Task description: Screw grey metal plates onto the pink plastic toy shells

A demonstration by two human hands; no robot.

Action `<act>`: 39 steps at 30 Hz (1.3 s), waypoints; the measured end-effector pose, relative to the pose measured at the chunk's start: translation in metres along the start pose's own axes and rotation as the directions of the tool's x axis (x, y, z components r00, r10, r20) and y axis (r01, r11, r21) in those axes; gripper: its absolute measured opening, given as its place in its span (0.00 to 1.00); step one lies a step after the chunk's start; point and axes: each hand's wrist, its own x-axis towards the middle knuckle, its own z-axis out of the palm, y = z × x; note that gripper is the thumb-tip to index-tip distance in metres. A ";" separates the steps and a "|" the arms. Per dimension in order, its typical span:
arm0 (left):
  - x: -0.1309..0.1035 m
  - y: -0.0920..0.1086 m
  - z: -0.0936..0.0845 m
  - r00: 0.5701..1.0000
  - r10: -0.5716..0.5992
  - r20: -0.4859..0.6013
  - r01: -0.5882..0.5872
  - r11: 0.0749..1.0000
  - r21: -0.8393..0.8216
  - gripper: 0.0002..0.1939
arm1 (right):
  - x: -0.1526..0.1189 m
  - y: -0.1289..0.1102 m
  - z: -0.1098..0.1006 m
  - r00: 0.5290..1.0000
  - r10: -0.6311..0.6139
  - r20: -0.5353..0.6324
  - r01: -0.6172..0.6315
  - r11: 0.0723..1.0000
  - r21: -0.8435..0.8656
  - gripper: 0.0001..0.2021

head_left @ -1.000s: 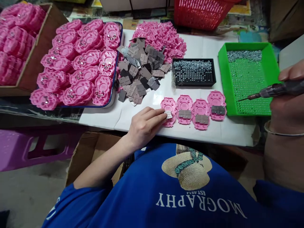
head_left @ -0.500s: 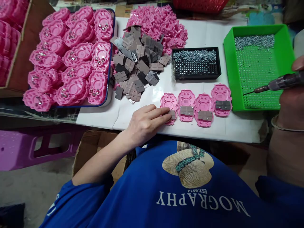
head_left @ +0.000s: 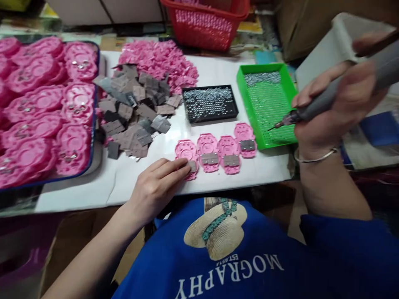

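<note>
My left hand [head_left: 156, 182] rests at the table's front edge, its index and middle fingers stretched out onto a small metal plate [head_left: 192, 166] in the leftmost pink plastic casing [head_left: 186, 150]. Its thumb is hidden. Three more pink casings [head_left: 208, 143] run to the right in a row, each with a metal plate across its lower part. My right hand [head_left: 339, 101] is wrapped round a grey electric screwdriver [head_left: 321, 101]. The thin bit points left and down over the green tray [head_left: 243, 95], which carries small screws; whether a screw is on the tip I cannot tell.
A black tray of screws [head_left: 212, 116] stands behind the row. Loose metal plates [head_left: 134, 112] and small pink parts [head_left: 158, 62] lie heaped at the middle left. A blue-rimmed tray [head_left: 91, 153] of stacked pink casings is at left, a red basket [head_left: 202, 29] at the back.
The camera view has shifted right, so the table things appear farther left. My right hand with the screwdriver shows more fully, still over the green tray. My left fingers stay on the same casing.
</note>
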 end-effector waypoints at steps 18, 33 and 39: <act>0.006 0.001 0.001 1.000 0.002 -0.010 -0.002 0.999 -0.035 0.12 | -0.019 0.005 0.003 0.997 0.069 -0.042 -0.078 0.953 -0.293 0.24; 0.003 -0.001 0.001 1.000 0.007 0.012 -0.007 1.000 -0.030 0.13 | -0.020 0.011 0.004 0.998 0.060 -0.025 -0.063 0.986 -0.155 0.17; 0.005 0.001 0.002 1.000 0.007 -0.019 -0.007 1.000 -0.015 0.09 | -0.008 0.006 0.003 1.000 0.015 -0.005 -0.015 0.998 -0.064 0.18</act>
